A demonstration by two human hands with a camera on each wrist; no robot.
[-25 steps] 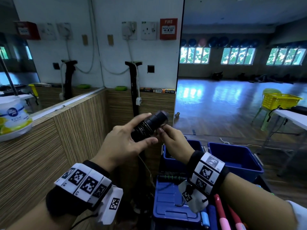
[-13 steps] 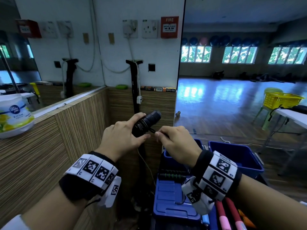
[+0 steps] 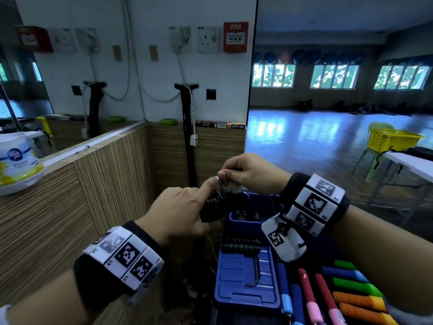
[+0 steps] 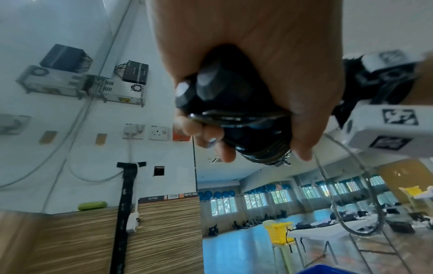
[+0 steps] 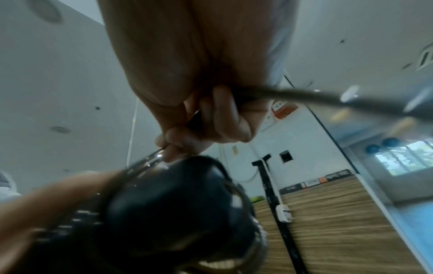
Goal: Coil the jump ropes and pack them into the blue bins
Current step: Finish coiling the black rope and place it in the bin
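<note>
the left hand [image 3: 180,212] grips two black handles [image 4: 220,89] with rope wound round them, pointer finger sticking out. just right, the right hand [image 3: 248,172] pinches the thin rope [image 3: 221,186] above the handles. under them sits a blue bin [image 3: 243,219], maybe with ropes inside.

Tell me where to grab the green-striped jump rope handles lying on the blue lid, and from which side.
Grip the green-striped handles across their ribbed middle, coming straight down from above. They lie flat, side by side on the blue lid, tops exposed, so one hand can close over both. Their cord trails toward you, so avoid the near side.
</note>
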